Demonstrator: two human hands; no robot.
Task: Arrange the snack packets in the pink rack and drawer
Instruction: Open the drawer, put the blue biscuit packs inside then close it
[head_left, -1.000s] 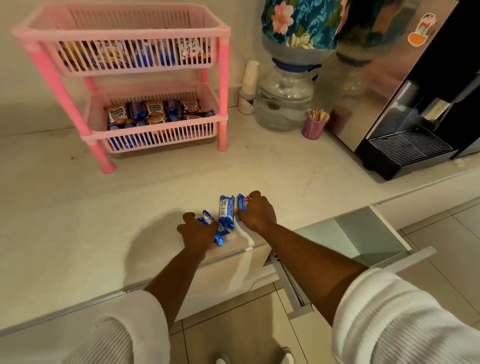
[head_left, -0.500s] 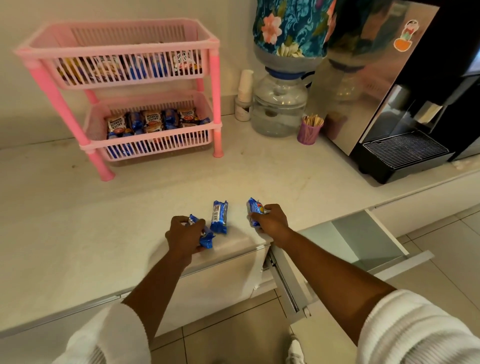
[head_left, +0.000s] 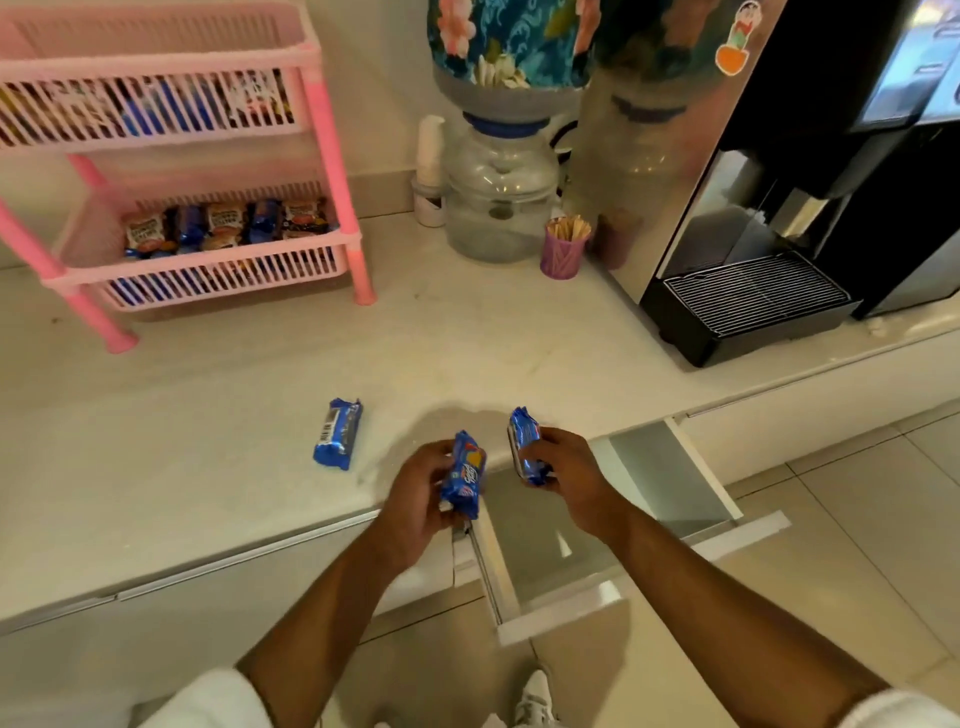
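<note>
Rack part-filled, drawer bare
Left hand (head_left: 421, 499) and right hand (head_left: 569, 475) each grip a packet above the drawer (head_left: 670, 467); one packet (head_left: 337, 434) lies left.

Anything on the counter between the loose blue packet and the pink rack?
Nothing: in the head view the counter is bare between the loose blue packet and the pink rack.

Pink rack (head_left: 332, 156) cropped at left edge; its upper-tier packets (head_left: 156, 106) blur behind slats; my sleeves run off-frame
</note>
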